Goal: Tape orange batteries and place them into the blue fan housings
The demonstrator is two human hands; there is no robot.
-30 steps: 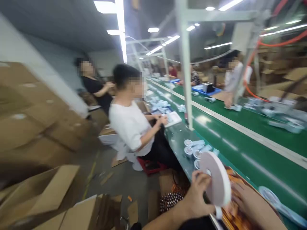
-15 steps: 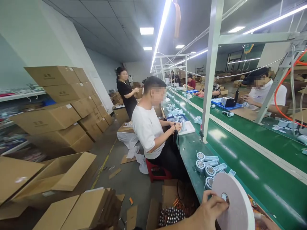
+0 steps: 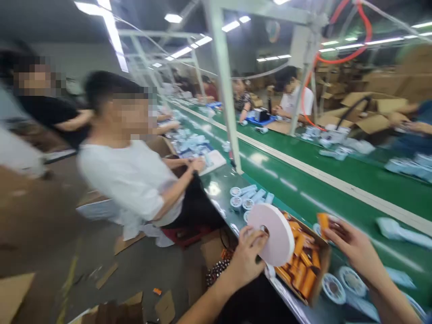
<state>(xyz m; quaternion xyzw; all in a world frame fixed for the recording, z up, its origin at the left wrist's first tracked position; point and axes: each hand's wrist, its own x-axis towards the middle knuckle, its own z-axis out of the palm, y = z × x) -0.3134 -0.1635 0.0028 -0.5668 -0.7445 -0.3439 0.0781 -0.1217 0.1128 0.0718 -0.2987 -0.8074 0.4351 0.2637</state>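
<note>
My left hand (image 3: 248, 254) grips a large white roll (image 3: 274, 238) near its centre hole, above the bench edge. In my right hand (image 3: 349, 240) is a small orange piece (image 3: 323, 223), pinched between the fingers above the green bench. Between my hands stands a cardboard box (image 3: 324, 265) full of orange pieces (image 3: 300, 270). Light blue handheld parts with round ends (image 3: 248, 203) lie beyond the roll, and more round-ended parts (image 3: 351, 280) lie beneath my right hand.
A co-worker in a white shirt (image 3: 128, 180) sits close on the left at the bench. A green conveyor (image 3: 290, 180) runs alongside, with a white upright post (image 3: 224, 90) at its edge. Other people work across it. Cardboard pieces (image 3: 165, 308) lie on the floor.
The view has swung right and the seated co-worker appears nearer. The box of orange pieces now shows fully, and my right hand is in clear view holding an orange piece. My left hand still holds the roll.
</note>
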